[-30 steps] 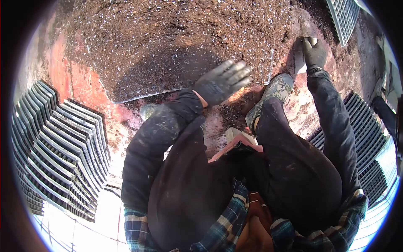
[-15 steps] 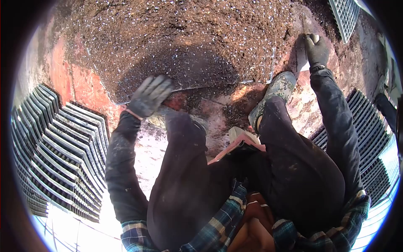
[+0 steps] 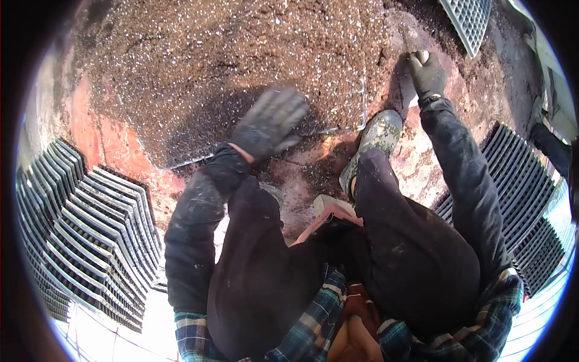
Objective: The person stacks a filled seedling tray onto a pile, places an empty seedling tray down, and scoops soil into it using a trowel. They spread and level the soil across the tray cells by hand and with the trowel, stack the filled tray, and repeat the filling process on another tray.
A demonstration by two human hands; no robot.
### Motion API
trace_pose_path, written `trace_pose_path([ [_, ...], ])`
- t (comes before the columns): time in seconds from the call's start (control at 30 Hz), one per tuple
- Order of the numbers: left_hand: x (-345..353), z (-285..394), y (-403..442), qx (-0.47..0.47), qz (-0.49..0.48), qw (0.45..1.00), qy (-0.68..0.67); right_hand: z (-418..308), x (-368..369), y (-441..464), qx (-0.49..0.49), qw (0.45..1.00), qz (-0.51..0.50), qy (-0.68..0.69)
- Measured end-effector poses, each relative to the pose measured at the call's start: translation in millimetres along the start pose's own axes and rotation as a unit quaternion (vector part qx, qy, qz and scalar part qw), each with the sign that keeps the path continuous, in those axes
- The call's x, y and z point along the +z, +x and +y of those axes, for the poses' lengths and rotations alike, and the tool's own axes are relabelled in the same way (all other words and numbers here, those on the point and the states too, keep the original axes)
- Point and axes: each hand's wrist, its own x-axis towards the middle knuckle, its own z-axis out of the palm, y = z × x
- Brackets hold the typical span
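My left hand [image 3: 271, 123], in a dirty dark glove, lies spread over the near part of the dark potting soil [image 3: 241, 54], which is flecked with white bits. Beneath the soil, the pale edge of a tray [image 3: 329, 130] shows near the hand. At the right, my gloved right hand [image 3: 428, 73] is closed in a fist around the pale handle of a flat, thin-bladed tool [image 3: 412, 99]. That tool stands on the floor beside the soil; most of it is hidden under the fist, so its exact kind is unclear.
Stacks of black cell trays stand at the left [image 3: 102, 235] and right [image 3: 509, 181]. Another cell tray [image 3: 469, 24] lies at the upper right. My patterned shoe [image 3: 377, 136] rests on the reddish, soil-stained floor [image 3: 126, 130]. Another person's dark sleeve [image 3: 552, 148] shows at the right edge.
My left hand has swept rightward from the tray's left corner onto the soil. My right hand keeps its grip beside the soil; the whole view has shifted slightly.
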Motion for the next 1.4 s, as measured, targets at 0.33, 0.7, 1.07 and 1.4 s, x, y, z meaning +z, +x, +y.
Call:
trace_pose_path([
  [0.33, 12.9, 41.2, 81.1, 0.278, 0.012, 0.960, 0.023, 0.3, -1.8, 0.2, -0.002, 0.999, -0.033, 0.036],
  [0.7, -64.9, -80.3, 177.2, -0.087, -0.020, 0.963, 0.253, 10.8, 6.3, 3.9, -0.018, 0.999, -0.024, 0.030],
  [1.07, -38.1, -3.8, 72.7, -0.120, -0.129, 0.984, 0.025, 1.9, -5.5, 0.3, -0.046, 0.999, -0.013, 0.023],
  [1.4, 4.3, -90.4, -104.4, -0.458, 0.103, 0.879, 0.081, 5.8, 4.3, 3.5, -0.042, 0.999, 0.010, 0.018],
])
